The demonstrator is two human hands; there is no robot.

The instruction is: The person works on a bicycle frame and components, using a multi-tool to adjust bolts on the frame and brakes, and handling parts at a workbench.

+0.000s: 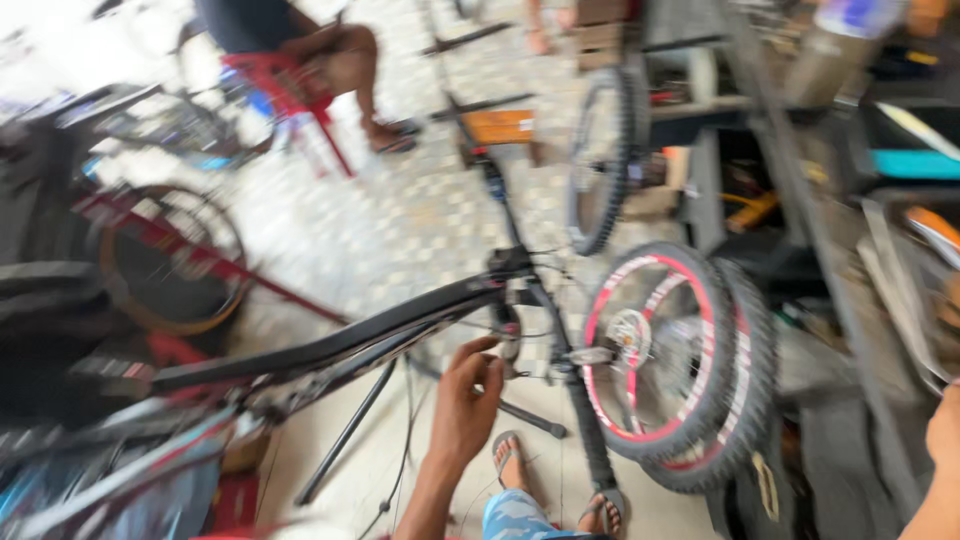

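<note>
Left hand (468,395) loosely curled near black bicycle frame (330,345), gripping nothing; red-rimmed knobby wheel (655,350) mounted already (blurred); right hand (943,432) at edge, grip unclear.

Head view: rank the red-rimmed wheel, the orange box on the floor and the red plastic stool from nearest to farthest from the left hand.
1. Red-rimmed wheel, just right of the left hand, whose fingers reach up at the black bike frame.
2. Orange box, farther up the tiled floor, above the hand.
3. Red plastic stool, farthest, upper left, with a person seated on it.
</note>
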